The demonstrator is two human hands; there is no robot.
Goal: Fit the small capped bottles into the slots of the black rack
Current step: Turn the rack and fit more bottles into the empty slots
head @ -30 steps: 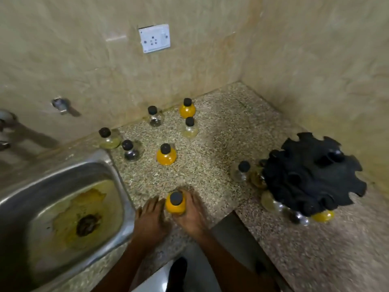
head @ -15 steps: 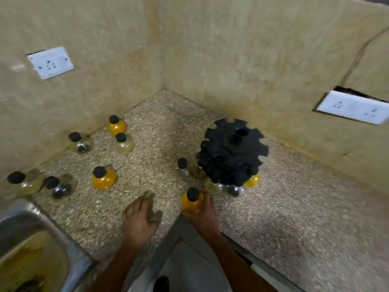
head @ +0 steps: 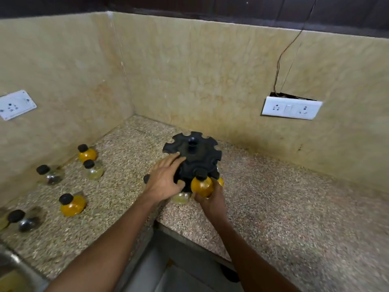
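The black round rack with notched tiers stands in the counter corner. My right hand holds an orange bottle with a black cap at the rack's lower front edge, its cap touching a slot. My left hand rests flat on the rack's left side, fingers spread. A pale bottle hangs in the lower tier between my hands. Loose on the counter to the left are two orange bottles, a pale one and two clear ones.
The speckled stone counter is L-shaped, with an inner edge near my arms. Tiled walls close the corner. White socket plates sit on the left wall and right wall. A steel sink rim shows bottom left.
My right hand lifted the orange bottle from the counter and carried it right to the rack's lower tier. My left hand left the counter and landed on the rack. The view swung right.
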